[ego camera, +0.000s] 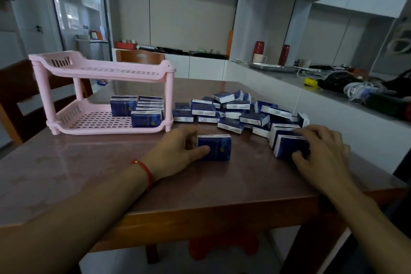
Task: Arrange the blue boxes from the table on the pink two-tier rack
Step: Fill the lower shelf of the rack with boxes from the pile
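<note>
While left hand (178, 148) grips box (219, 148), right hand (320, 151) grips stack (287, 142)

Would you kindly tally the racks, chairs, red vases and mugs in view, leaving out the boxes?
Rack: 1
Chairs: 2
Red vases: 2
Mug: 1
Total: 6

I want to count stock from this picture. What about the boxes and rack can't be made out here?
- Pile of boxes: lower ones are buried, so no full count.
- Rack rear rows: front boxes hide them.
- Box print: too small.
- Right hand covers part of its stack.
</note>
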Motion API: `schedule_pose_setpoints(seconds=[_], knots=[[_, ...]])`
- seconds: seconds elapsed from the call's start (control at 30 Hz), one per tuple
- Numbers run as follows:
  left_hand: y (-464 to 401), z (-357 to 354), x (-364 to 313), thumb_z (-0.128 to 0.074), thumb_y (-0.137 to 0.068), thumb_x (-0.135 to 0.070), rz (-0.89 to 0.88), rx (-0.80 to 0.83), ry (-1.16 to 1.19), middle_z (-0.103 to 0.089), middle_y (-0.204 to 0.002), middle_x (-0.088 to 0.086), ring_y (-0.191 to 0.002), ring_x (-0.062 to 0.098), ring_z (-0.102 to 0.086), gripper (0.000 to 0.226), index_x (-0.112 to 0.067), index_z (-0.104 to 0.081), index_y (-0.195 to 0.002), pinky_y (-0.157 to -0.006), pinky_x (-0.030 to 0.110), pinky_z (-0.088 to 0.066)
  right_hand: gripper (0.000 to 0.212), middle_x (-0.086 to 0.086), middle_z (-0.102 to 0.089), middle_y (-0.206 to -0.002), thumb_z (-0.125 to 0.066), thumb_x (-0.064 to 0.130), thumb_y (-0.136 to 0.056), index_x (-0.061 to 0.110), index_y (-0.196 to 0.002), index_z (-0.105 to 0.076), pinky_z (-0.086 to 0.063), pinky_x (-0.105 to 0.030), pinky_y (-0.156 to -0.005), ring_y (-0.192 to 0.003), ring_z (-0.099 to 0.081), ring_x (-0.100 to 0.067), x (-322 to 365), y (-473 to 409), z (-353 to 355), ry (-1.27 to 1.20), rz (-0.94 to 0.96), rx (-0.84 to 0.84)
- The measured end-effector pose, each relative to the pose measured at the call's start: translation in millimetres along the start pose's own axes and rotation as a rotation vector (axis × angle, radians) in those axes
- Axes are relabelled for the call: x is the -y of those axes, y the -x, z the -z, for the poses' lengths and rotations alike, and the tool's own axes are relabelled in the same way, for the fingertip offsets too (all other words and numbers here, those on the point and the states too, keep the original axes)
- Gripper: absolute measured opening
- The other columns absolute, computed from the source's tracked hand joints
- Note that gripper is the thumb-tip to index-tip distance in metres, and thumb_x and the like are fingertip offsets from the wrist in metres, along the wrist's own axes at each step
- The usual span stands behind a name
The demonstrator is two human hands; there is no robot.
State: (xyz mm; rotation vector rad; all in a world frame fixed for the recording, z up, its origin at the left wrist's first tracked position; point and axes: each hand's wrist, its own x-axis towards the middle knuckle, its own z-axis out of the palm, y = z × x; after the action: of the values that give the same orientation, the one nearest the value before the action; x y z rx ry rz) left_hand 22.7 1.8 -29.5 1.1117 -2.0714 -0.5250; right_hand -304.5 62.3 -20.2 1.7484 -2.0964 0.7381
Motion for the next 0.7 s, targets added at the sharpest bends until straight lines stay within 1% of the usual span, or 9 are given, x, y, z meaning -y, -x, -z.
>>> schedule_pose_setpoints(seconds=[0.1,0.17,0.23,0.3,0.33,0.4,0.5,0.63,0.7], knots=[[0.2,-0.1,-0.3,-0.071,-0.088,-0.037,0.014,-0.028,-0.014,-0.066,-0.091,0.001,-0.085,0.017,-0.064,0.028,-0.019,-0.066,-0.109,-0.077,0.042,-0.058,0.040,-0.003,-0.055,-0.136,-0.072,0.025,-0.086,0.032,-0.123,-0.059,-0.036,-0.051,-0.101,-0.127,-0.035,-0.030,-1.1,3.6,3.3,-0.090,0.005,0.044],[1.4,0.3,-1.2,-0.072,-0.089,-0.034,0.004,-0.080,-0.050,-0.062,-0.085,-0.004,-0.080,0.011,-0.061,0.023,-0.029,-0.063,-0.109,-0.071,0.030,-0.055,0.031,0.005,-0.062,-0.124,-0.071,0.025,-0.087,0.037,-0.114,-0.060,-0.040,-0.051,-0.097,-0.120,-0.045,-0.024,4.2,5.9,8.5,-0.203,0.101,0.037],[2.1,1.1,-2.0,-0.073,-0.089,-0.032,0.018,-0.118,-0.067,-0.058,-0.082,-0.010,-0.078,0.007,-0.059,0.031,-0.038,-0.059,-0.116,-0.066,0.015,-0.044,0.029,0.014,-0.062,-0.116,-0.069,0.022,-0.089,0.038,-0.111,-0.060,-0.046,-0.034,-0.089,-0.108,-0.054,-0.009,18.6,8.7,17.6,-0.427,0.200,0.105],[2.0,1.9,-2.2,-0.074,-0.088,-0.030,0.052,-0.125,-0.041,-0.059,-0.083,-0.009,-0.078,0.007,-0.059,0.035,-0.034,-0.062,-0.121,-0.065,0.011,-0.042,0.034,0.022,-0.059,-0.118,-0.069,0.020,-0.090,0.043,-0.113,-0.061,-0.046,-0.020,-0.083,-0.105,-0.056,0.003,38.3,10.6,24.3,-0.597,0.261,0.217],[2.1,2.2,-2.0,-0.074,-0.088,-0.027,0.062,-0.116,-0.027,-0.062,-0.084,-0.005,-0.078,0.009,-0.060,0.036,-0.030,-0.064,-0.122,-0.065,0.011,-0.043,0.035,0.025,-0.057,-0.120,-0.069,0.021,-0.090,0.046,-0.113,-0.062,-0.049,-0.019,-0.080,-0.106,-0.056,0.005,48.9,10.6,25.4,-0.641,0.291,0.255],[3.9,4.8,-3.8,-0.073,-0.087,-0.018,0.068,-0.080,0.013,-0.063,-0.085,-0.001,-0.077,0.009,-0.060,0.040,-0.025,-0.066,-0.126,-0.064,0.008,-0.044,0.034,0.027,-0.055,-0.119,-0.069,0.023,-0.089,0.047,-0.113,-0.063,-0.052,-0.019,-0.078,-0.108,-0.055,0.007,69.2,8.4,24.1,-0.684,0.352,0.297],[8.4,7.8,-5.9,-0.069,-0.087,-0.007,0.058,-0.032,0.062,-0.064,-0.090,-0.005,-0.081,0.005,-0.059,0.044,-0.026,-0.065,-0.126,-0.068,0.006,-0.045,0.037,0.023,-0.054,-0.119,-0.074,0.024,-0.086,0.042,-0.117,-0.065,-0.052,-0.018,-0.082,-0.108,-0.054,0.007,93.8,0.9,14.0,-0.676,0.400,0.298],[9.0,7.8,-7.8,-0.063,-0.088,-0.002,0.044,-0.015,0.073,-0.068,-0.104,-0.003,-0.091,0.006,-0.061,0.045,-0.025,-0.065,-0.127,-0.075,0.015,-0.047,0.065,0.014,-0.049,-0.134,-0.074,0.042,-0.084,0.044,-0.141,-0.044,-0.057,-0.030,-0.087,-0.102,-0.059,-0.002,112.5,-5.6,-7.3,-0.563,0.363,0.329],[9.8,9.5,-11.0,-0.060,-0.087,0.002,0.078,0.016,0.133,-0.066,-0.105,-0.002,-0.090,0.004,-0.060,0.047,-0.020,-0.062,-0.129,-0.073,0.013,-0.048,0.066,0.011,-0.053,-0.132,-0.069,0.050,-0.085,0.045,-0.145,-0.040,-0.057,-0.034,-0.086,-0.099,-0.059,-0.003,117.2,-6.7,-12.9,-0.517,0.359,0.357]])
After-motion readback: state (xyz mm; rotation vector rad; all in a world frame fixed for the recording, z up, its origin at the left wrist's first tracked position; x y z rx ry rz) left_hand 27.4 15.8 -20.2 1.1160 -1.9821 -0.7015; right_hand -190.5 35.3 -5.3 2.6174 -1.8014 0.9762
